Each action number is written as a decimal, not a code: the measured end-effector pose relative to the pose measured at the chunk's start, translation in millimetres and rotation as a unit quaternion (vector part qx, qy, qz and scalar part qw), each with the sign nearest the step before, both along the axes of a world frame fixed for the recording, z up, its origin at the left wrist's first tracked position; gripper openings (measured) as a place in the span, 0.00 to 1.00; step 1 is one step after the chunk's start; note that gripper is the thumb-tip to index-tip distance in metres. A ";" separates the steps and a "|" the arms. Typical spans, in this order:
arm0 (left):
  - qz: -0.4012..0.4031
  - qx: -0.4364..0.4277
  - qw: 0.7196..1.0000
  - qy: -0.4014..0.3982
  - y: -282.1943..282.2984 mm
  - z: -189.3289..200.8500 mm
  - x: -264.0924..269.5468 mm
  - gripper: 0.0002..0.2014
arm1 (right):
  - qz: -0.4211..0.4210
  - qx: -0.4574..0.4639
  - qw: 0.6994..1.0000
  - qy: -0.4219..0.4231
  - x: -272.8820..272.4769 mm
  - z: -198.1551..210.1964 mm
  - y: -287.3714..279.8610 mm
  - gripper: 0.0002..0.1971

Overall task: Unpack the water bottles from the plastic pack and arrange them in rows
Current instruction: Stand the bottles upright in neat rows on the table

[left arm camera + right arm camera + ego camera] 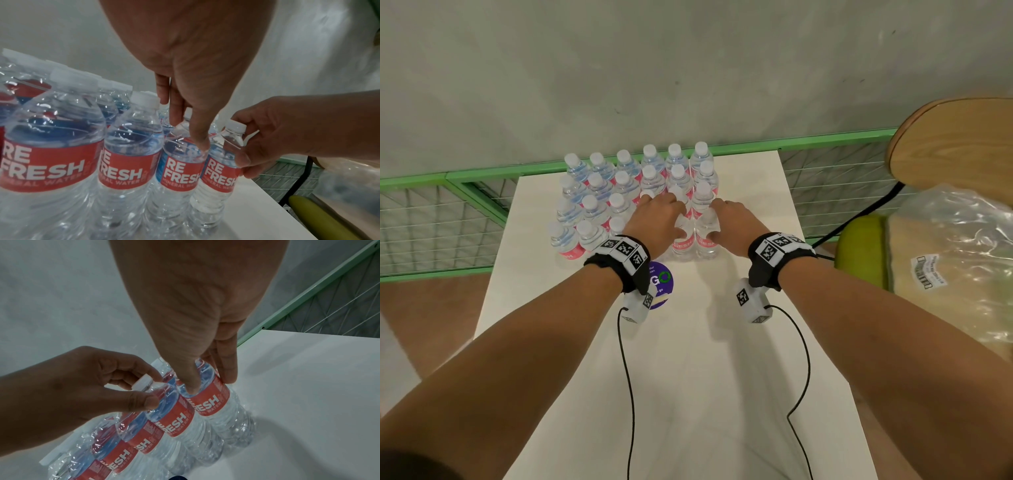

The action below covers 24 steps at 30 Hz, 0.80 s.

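Clear plastic water bottles (633, 192) with red labels and white caps stand upright in rows at the far end of the white worktop (688, 359), close against one another. Labels read "REFRESH MINERAL WATER" in the left wrist view.

Left hand (655, 219): reaches over the near row; thumb and fingers curl round the shoulder and neck of the second bottle from the right (180, 162), gripping it from above. In the right wrist view the cap of this bottle (144, 382) sits inside the curl of the fingers.

Right hand (729, 222): grips the rightmost near bottle (707, 236) just below its neck, thumb on the side facing the person, fingers on the far side, at the top edge of the label. Both held bottles stand on the worktop, touching each other side by side.

Purple round sticker (662, 284) on the worktop near the left wrist, partly hidden by the wrist strap.

Crumpled clear plastic wrap (959, 260) lies on a seat to the right of the worktop, well apart from the bottles. Green wire-mesh frame (482, 205) runs behind the worktop; a wooden chair back (945, 144) is at upper right.
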<state>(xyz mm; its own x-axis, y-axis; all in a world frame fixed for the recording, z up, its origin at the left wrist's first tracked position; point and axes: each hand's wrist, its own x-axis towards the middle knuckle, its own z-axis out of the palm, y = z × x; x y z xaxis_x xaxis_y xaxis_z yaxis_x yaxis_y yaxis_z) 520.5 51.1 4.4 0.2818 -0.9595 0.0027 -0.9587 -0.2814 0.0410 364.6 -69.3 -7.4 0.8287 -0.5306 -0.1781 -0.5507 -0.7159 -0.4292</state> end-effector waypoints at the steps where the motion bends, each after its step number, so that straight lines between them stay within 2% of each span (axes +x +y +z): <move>1: -0.001 -0.002 1.000 0.003 0.5 -0.1 -0.1 0.21 | -0.003 0.002 1.000 -0.003 -0.4 -1.0 0.6 0.28; 7: -0.001 -0.041 0.999 0.021 9.3 -5.5 0.5 0.24 | -0.023 0.026 0.999 -0.021 -7.3 -3.9 2.7 0.29; 13: 0.056 -0.146 0.984 0.084 34.2 -4.3 -3.5 0.26 | -0.063 0.088 0.992 -0.057 -21.7 -8.3 3.5 0.41; 17: 0.151 -0.280 0.930 0.183 73.0 6.7 -16.8 0.22 | -0.093 0.122 0.986 -0.070 -39.9 -13.9 11.1 0.45; 21: 0.282 -0.363 0.844 0.275 119.7 10.4 -22.1 0.21 | -0.118 0.153 0.977 -0.093 -53.9 -19.1 21.3 0.42; 24: 0.344 -0.409 0.787 0.307 154.2 2.2 -15.0 0.22 | -0.143 0.190 0.961 -0.139 -54.9 -21.4 33.2 0.42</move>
<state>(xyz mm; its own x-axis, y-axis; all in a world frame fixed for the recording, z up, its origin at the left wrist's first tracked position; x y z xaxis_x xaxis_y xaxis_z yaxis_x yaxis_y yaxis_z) 505.4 205.3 6.6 0.9238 -0.3257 0.2014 -0.3191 -0.3641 0.8750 309.7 -36.1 -28.9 0.7019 -0.6845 -0.1970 -0.5275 -0.3138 -0.7895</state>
